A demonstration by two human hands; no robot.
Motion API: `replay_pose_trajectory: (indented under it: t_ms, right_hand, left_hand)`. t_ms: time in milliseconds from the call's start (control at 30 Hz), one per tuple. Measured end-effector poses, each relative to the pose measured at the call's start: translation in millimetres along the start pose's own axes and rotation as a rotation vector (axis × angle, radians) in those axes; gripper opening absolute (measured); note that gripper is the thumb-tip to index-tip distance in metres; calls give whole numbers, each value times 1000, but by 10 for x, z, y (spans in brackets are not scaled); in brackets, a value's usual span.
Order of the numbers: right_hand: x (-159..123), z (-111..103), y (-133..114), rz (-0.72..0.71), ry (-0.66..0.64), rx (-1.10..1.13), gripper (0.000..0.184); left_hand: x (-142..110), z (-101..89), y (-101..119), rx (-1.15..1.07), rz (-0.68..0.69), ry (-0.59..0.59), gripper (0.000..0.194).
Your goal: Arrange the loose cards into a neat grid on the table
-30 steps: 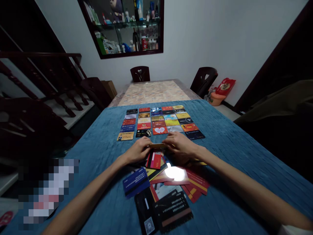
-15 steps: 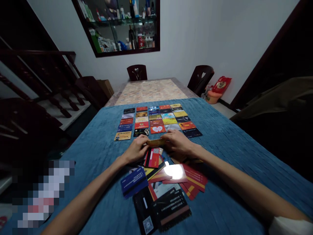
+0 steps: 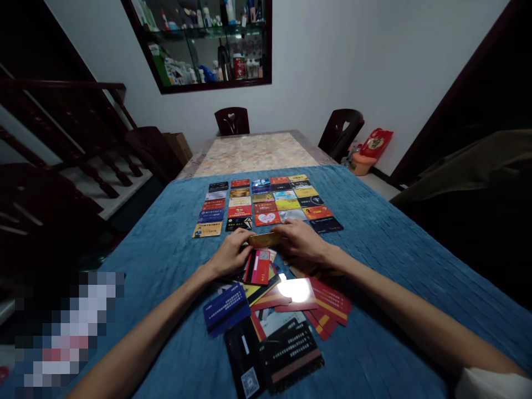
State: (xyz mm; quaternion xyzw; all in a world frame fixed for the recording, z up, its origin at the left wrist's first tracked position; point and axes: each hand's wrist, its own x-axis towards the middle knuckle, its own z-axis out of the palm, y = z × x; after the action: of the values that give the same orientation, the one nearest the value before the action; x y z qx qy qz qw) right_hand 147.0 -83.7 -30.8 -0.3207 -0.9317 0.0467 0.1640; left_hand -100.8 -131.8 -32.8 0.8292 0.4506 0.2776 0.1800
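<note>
Between my two hands a gold card is held up by its short ends, tilted so that its face shows as a narrow strip. My left hand pinches the left end, my right hand the right end. Just below is a red card with a dark stripe, on top of a loose heap. In that heap lie a blue card, a shiny card with glare, red cards and black cards. Beyond my hands, rows of cards lie face up in columns.
A blue cloth covers the near part of the table; its patterned top shows at the far end. Dark chairs stand around it. At the right back are an orange bucket and a red bag.
The gold card has tipped slightly, so more of its face shows. Both hands keep their grip on it, and the view has shifted a little.
</note>
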Motion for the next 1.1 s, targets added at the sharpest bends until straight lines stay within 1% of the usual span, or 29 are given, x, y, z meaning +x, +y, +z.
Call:
replay_pose_trajectory:
  t_ms: [167,367,567,667,833,1000,1100]
  right_hand:
    - [-10,25,-17,3,53,-15,40]
    - [-6,73,-7,-25,77,-15,41]
    - [-10,115,3,6,78,-34,39]
    - [-13,131,13,12,92,-42,39]
    - [-16,76,-16,-27,109,-82,47]
    - [-10,9,-100,-21,193,-178,57]
    - [-7,3,-120,-7,235,-212,55]
  left_hand:
    - [-9,14,-12,18,6,21,31]
    - [-23,32,-37,36,30,46,37]
    - [-37,61,-42,53,50,77,39]
    - [-34,70,-41,53,50,94,37]
    - [-5,62,-34,24,11,162,34]
    - [45,8,-3,11,-38,202,34]
    - [81,-22,19,-7,-53,205,35]
